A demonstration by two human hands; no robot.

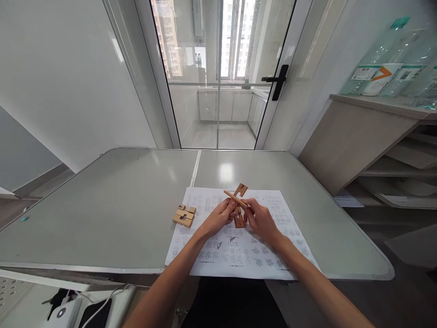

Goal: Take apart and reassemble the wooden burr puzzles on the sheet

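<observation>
Both hands meet over a printed sheet (218, 269) on the table. My left hand (221, 215) is closed around flat wooden puzzle pieces (241, 187), one marked with a dark character and notched. My right hand (258, 217) pinches the near end of a slim wooden puzzle piece (231, 195), which crosses over the others at a slant. Part of a reddish-brown piece (239, 222) shows below, between the hands. The fingers hide how the pieces join. To the left, several light wooden blocks (183, 216) lie grouped at the sheet's edge, one marked with a number.
The grey table (112, 214) has a seam and rounded corners. Beyond it stands a glass door (218, 105) with a black handle (280, 82). Clear bottles (378, 68) sit on a wooden shelf unit (362, 136) at right. Cables and a white device (64, 314) are at lower left.
</observation>
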